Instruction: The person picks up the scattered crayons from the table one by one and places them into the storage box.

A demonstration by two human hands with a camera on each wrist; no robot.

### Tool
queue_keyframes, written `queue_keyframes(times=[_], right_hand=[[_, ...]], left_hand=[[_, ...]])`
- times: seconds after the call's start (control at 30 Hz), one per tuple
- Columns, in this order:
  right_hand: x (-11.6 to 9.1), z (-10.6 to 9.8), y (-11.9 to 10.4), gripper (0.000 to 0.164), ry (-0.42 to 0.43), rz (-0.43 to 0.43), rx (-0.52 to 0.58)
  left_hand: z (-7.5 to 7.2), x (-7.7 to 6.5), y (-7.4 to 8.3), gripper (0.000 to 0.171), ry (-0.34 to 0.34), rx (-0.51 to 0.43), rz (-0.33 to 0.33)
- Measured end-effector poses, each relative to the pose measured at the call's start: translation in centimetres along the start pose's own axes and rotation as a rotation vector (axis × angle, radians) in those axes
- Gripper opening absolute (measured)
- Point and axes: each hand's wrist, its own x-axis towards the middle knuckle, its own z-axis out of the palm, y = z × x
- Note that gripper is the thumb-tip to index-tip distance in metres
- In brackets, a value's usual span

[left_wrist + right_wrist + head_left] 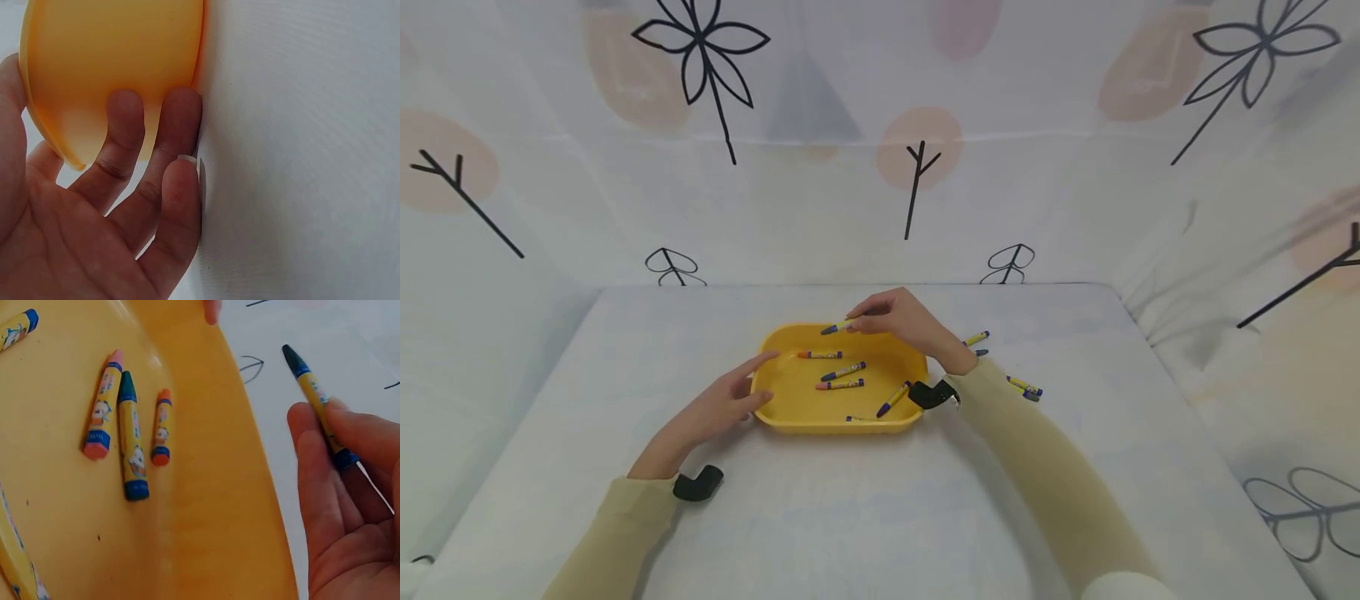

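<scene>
My right hand [910, 321] pinches a dark green crayon [314, 390] with a yellow wrapper between thumb and fingers, its tip pointing left over the far rim of a yellow tray [786, 404]. At the tray's left end, my left hand [722, 404] holds the side, with fingertips [181, 109] against the outer wall and a digit over the rim. Inside the tray lie an orange crayon [162, 428], a green crayon [133, 440], a pink crayon [103, 406], a dark blue-tipped crayon [893, 399] and, by the near wall, a pale crayon [859, 418].
Right of the tray, several more crayons lie on the white-covered table [850, 517]: one yellow-wrapped crayon [976, 338] partly behind the right wrist, another crayon [1024, 385] farther right beside a dark one. A patterned cloth [850, 208] rises behind the table's far edge.
</scene>
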Motion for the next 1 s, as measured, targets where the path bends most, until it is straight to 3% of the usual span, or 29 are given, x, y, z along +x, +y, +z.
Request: queue_keyframes(times=[0.23,0.53,0.8,1.0], right_hand=[[0.6,0.9,1.0,0.017,-0.003,0.040,-0.096],[1.0,1.5,1.4,0.017,-0.053,0.021,-0.243],[1.1,1.7,1.3,0.019,-0.080,0.043,-0.272],[1.0,1.7,1.0,0.021,-0.065,0.051,-0.205]], left_hand=[[0.1,0.1,0.1,0.066,-0.010,-0.004,-0.006],[0.0,0.2,0.0,0.066,-0.004,0.006,-0.014],[0.0,0.2,0.1,0.066,-0.001,0.011,-0.022],[0.0,0.1,0.2,0.066,-0.002,0.006,-0.019]])
